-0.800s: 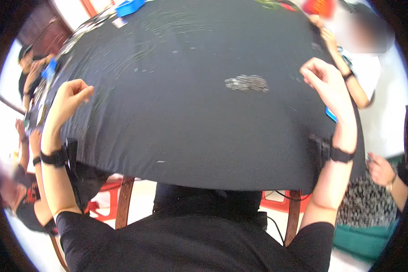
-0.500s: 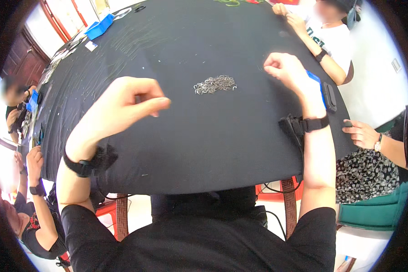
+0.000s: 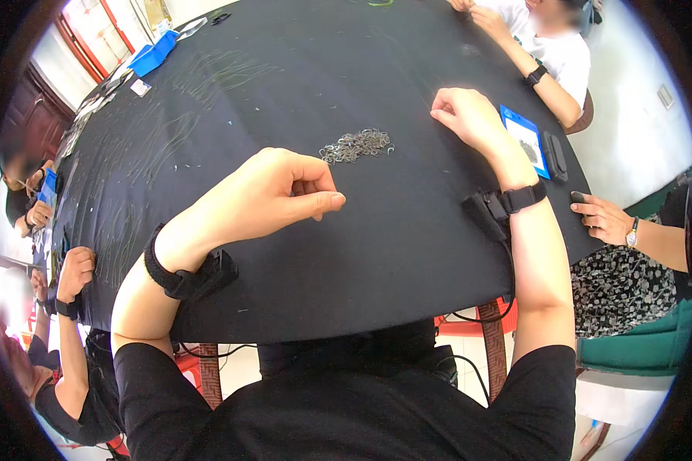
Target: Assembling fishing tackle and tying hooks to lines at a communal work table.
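Centrally, small silvery ring heap [image 3: 356,145], loosely tangled

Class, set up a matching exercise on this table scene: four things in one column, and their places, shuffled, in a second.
Things:
1. left hand
2. right hand
3. pile of small metal rings
4. blue tray

Places:
A. far left edge of the black table
B. middle of the table, between the hands
C. loosely curled, raised above the near table
D. beside the blue card

Pairs: 1-C, 2-D, 3-B, 4-A

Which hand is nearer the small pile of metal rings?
Left. The left hand hovers just below-left of the pile of metal rings; the right hand rests farther off to its right.
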Demonstrator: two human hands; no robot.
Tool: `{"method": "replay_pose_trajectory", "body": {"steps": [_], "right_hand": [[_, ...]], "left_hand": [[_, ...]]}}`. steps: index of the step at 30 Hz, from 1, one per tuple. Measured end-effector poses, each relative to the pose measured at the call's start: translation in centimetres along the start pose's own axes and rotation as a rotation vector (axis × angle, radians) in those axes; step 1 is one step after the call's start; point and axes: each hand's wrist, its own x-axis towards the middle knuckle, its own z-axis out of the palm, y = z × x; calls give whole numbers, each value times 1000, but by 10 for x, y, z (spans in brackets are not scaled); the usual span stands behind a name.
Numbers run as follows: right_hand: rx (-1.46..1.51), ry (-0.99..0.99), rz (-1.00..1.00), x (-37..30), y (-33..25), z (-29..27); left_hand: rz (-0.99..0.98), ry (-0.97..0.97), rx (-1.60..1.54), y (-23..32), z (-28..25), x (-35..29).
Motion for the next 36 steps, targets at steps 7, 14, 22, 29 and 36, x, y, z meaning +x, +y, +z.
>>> {"method": "replay_pose_trajectory", "body": {"steps": [7,14,22,29,36], "right_hand": [[54,143,-117,1,-34,-15],[835,-153,-116,-15,-112,-35],[867,-118,-93,-13,-113,-36],[894,-50,-86,-11,-111,-27],[980,-117,-108,-12,-143,-24]], "left_hand": [[-15,85,-53,-5,-10,1],[322,375,-56,-30,3,22],[97,430,130,-2,-42,-3],[158,690,1026,19,-60,-35],[244,289,-163,-22,-26,-7]]}}
